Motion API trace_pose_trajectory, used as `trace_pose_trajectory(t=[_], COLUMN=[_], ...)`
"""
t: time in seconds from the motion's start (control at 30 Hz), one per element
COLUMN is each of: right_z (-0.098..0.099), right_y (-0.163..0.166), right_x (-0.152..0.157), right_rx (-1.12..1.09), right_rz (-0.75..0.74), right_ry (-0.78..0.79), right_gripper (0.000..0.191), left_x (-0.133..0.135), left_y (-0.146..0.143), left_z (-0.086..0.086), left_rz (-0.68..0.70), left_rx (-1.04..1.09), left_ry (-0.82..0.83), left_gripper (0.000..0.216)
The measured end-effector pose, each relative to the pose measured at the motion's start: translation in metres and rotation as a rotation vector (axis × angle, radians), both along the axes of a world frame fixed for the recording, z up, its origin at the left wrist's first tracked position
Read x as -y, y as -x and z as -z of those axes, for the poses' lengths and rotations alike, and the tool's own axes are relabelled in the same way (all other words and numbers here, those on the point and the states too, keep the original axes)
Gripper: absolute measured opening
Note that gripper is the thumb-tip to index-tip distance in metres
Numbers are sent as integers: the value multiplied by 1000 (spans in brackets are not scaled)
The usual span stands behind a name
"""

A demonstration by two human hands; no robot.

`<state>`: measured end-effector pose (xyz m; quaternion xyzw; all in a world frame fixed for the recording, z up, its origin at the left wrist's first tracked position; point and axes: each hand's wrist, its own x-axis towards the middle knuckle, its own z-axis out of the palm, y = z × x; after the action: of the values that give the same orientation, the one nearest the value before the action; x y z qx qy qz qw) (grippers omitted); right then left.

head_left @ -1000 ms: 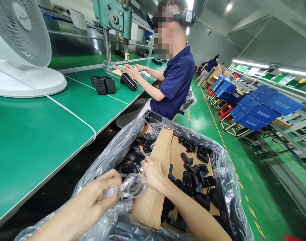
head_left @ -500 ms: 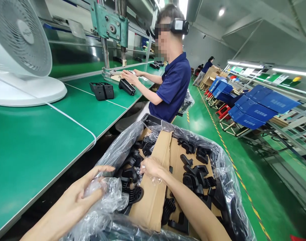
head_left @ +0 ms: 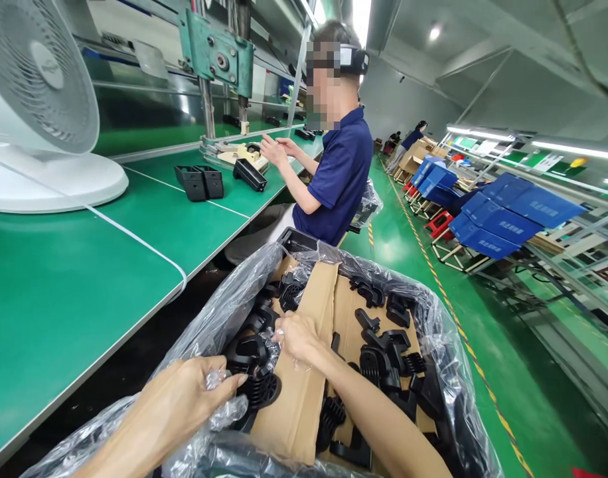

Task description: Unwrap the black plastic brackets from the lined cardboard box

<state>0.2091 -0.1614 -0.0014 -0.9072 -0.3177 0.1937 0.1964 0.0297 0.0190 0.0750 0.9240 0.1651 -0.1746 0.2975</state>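
My left hand is curled around crumpled clear plastic film at the near left side of a plastic-lined box. Over a cardboard strip in the middle of that box, my right hand is closed with its fingers pinched on a bit of clear plastic. Black plastic parts with ribbed round ends lie between the two hands. More black parts rest on cardboard to the right of my right forearm. The clear liner covers the box's rim.
A green workbench runs along the left, carrying a white fan, a cord, black housings and a green press. A co-worker sits at the press. Blue boxes stand on racks to the right.
My left hand has moved right and its fingers have closed in on the film. My right hand stays nearly in place. The co-worker's hands have lifted off the fixture.
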Motion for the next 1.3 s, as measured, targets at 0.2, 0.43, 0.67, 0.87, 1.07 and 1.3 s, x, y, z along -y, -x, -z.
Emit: trace_pose_trajectory(t=[0.2, 0.43, 0.67, 0.87, 1.07, 1.3], right_z=[15, 18, 3, -3, 12, 18], right_y=[12, 20, -1, 11, 31, 28], right_x=[13, 21, 5, 6, 0, 12], right_rx=[-40, -205, -483, -777, -869, -883], right_rz=[132, 261, 415, 413, 519, 469], right_ry=[-327, -750, -1079, -1147, -1170, -1028], right_gripper=[9, 20, 37, 48, 56, 55], left_x=[1, 4, 6, 17, 37, 31], left_y=[-1, -4, -16, -37, -44, -39], left_z=[3, 16, 7, 0, 9, 21], left_rz=[38, 143, 91, -6, -27, 18], left_rx=[28, 95, 48, 88, 57, 150], left_ry=[-53, -55, -12, 37, 115, 28], left_gripper=[41, 23, 30, 48, 56, 43])
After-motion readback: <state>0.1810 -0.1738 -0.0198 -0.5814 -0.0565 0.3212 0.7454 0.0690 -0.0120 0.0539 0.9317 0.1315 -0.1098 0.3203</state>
